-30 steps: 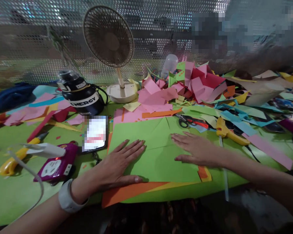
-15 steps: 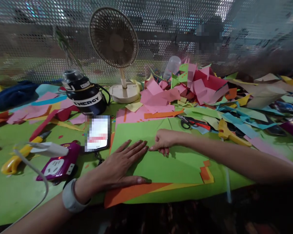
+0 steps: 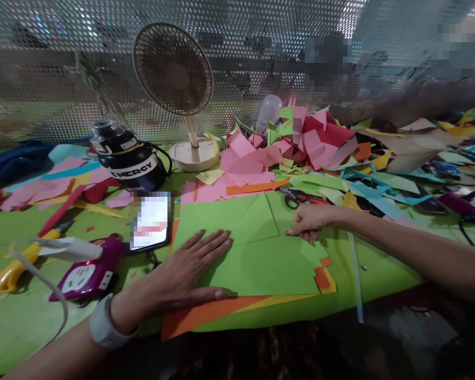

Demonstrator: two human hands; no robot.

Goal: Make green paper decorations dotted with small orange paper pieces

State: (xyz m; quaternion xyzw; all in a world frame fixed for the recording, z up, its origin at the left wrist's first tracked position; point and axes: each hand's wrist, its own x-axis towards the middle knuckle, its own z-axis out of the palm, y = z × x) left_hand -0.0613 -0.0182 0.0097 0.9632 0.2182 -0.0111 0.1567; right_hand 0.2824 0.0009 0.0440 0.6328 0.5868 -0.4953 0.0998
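My left hand (image 3: 200,266) lies flat on a green paper sheet (image 3: 273,269), fingers stretched out and the thumb along its lower edge. A crease runs across the sheet, and a triangular flap (image 3: 260,217) shows above it. My right hand (image 3: 309,221) is curled into a fist with its fingertips pressed to the right end of that crease; I see nothing held in it. Orange paper (image 3: 198,316) and yellow paper stick out from under the green sheet. Scissors (image 3: 292,199) with dark handles lie just beyond my right hand.
A phone (image 3: 152,220), a purple device (image 3: 87,272) with a white cable and a yellow-handled tool (image 3: 13,269) lie to the left. A black bottle (image 3: 129,161) and a fan (image 3: 196,154) stand behind. Piled paper scraps (image 3: 261,158) line the back before a perforated screen.
My right fist has slid rightward along the crease, uncovering the triangular flap. My left hand stays flat on the sheet. The whole view has shifted slightly.
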